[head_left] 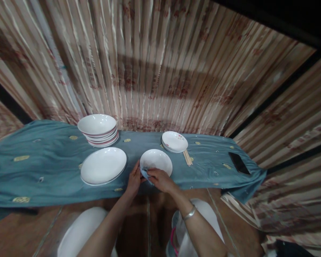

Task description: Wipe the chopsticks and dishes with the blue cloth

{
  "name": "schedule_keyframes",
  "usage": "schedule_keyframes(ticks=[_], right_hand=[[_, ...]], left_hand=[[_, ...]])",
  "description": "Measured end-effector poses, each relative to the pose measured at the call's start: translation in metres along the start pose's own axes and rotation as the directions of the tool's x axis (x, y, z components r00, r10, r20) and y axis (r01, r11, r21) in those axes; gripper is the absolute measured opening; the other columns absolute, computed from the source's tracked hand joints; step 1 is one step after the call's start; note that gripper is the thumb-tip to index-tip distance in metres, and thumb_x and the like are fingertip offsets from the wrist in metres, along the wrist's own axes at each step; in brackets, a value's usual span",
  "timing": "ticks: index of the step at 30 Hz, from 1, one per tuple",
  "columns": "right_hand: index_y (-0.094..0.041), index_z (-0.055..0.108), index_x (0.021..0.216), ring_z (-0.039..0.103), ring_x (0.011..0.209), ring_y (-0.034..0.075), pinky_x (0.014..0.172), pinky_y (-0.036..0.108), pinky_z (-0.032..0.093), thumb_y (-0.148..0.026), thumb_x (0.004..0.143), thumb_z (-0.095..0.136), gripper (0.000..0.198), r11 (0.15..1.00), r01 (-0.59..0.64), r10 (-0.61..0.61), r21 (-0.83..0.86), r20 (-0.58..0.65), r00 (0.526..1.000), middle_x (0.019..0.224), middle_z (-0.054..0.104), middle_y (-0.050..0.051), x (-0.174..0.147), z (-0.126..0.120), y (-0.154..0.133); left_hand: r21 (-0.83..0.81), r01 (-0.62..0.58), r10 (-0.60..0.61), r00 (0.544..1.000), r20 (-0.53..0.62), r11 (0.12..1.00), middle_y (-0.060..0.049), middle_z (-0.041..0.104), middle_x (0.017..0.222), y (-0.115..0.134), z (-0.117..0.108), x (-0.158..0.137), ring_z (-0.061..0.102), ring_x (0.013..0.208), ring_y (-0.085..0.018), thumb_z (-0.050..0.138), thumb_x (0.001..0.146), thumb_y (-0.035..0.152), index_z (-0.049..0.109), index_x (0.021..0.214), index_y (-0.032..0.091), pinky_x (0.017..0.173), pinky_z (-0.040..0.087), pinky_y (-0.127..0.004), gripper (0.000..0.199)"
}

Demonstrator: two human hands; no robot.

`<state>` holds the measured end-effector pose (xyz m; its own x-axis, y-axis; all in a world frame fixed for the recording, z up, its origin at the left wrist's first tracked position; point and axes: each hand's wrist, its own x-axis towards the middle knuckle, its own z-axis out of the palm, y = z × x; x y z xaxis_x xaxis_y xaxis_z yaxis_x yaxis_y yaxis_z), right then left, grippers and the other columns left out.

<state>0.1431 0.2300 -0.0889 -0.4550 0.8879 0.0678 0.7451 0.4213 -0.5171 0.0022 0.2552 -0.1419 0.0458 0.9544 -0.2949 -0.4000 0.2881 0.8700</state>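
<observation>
A round white plate [158, 159] is in front of me near the table's front edge. My left hand [134, 179] is closed on its left rim. In my right hand [162, 179] a light blue cloth [145, 172] is bunched, pressed against the plate's near left inner rim. The fingers of that hand partly cover the cloth and the plate's near side. To the left of the plate lie stacked oval white plates [103, 166]. Farther back and to the right is a small pile of flower-patterned plates [174, 141], with wooden chopsticks [187, 157] beside it.
Red-banded white bowls [97, 125] stand stacked at the back left. A dark phone [239, 163] lies at the right end of the cloth-covered table [208, 167]. Pleated curtains [155, 71] hang behind. Below the front edge is a tiled floor [135, 228].
</observation>
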Motion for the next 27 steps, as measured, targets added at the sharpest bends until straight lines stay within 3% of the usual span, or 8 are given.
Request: schedule_keyframes(ticks=[4, 11, 15, 27], right_hand=[[-0.02, 0.064, 0.103, 0.059, 0.105, 0.017, 0.09, 0.027, 0.045, -0.013, 0.088, 0.042, 0.027, 0.999, -0.003, 0.006, 0.053, -0.046, 0.999, 0.115, 0.064, 0.005, 0.014, 0.01, 0.001], [-0.017, 0.053, 0.126, 0.048, 0.123, 0.018, 0.104, 0.033, 0.037, -0.012, 0.084, 0.042, 0.043, 0.992, -0.002, 0.023, 0.126, -0.159, 0.987, 0.134, 0.052, 0.009, 0.036, 0.022, 0.009], [-0.009, 0.048, 0.13, 0.041, 0.128, 0.021, 0.108, 0.036, 0.033, -0.015, 0.084, 0.042, 0.047, 0.996, -0.077, 0.083, 0.041, -0.188, 0.979, 0.138, 0.045, 0.016, 0.05, 0.027, 0.018], [-0.009, 0.039, 0.138, 0.03, 0.135, 0.024, 0.11, 0.041, 0.028, -0.012, 0.088, 0.036, 0.05, 0.914, -0.275, 0.199, -0.297, -0.263, 0.944, 0.147, 0.032, 0.018, 0.061, 0.022, 0.044]], left_hand=[[-0.031, 0.005, -0.004, 1.0, 0.015, 0.999, -0.012, 0.062, 0.121, -0.003, -0.002, 0.0, 0.067, 0.09, -0.021, 0.06, 0.082, 0.034, 0.048, 0.134, 0.023, 0.065, 0.057, -0.028, 0.054], [-0.029, 0.015, -0.014, 1.0, 0.02, 0.999, -0.011, 0.065, 0.116, -0.003, 0.0, 0.0, 0.068, 0.083, -0.019, 0.053, 0.086, 0.028, 0.044, 0.136, 0.021, 0.063, 0.058, -0.028, 0.051], [-0.035, 0.027, -0.026, 0.999, 0.03, 0.999, -0.012, 0.066, 0.113, -0.002, -0.001, 0.001, 0.069, 0.083, -0.02, 0.055, 0.085, 0.029, 0.042, 0.138, 0.021, 0.063, 0.058, -0.03, 0.054], [-0.044, 0.052, -0.05, 0.998, 0.037, 0.998, -0.013, 0.059, 0.126, 0.003, 0.002, -0.004, 0.069, 0.085, -0.021, 0.056, 0.085, 0.029, 0.043, 0.138, 0.024, 0.062, 0.058, -0.031, 0.055]])
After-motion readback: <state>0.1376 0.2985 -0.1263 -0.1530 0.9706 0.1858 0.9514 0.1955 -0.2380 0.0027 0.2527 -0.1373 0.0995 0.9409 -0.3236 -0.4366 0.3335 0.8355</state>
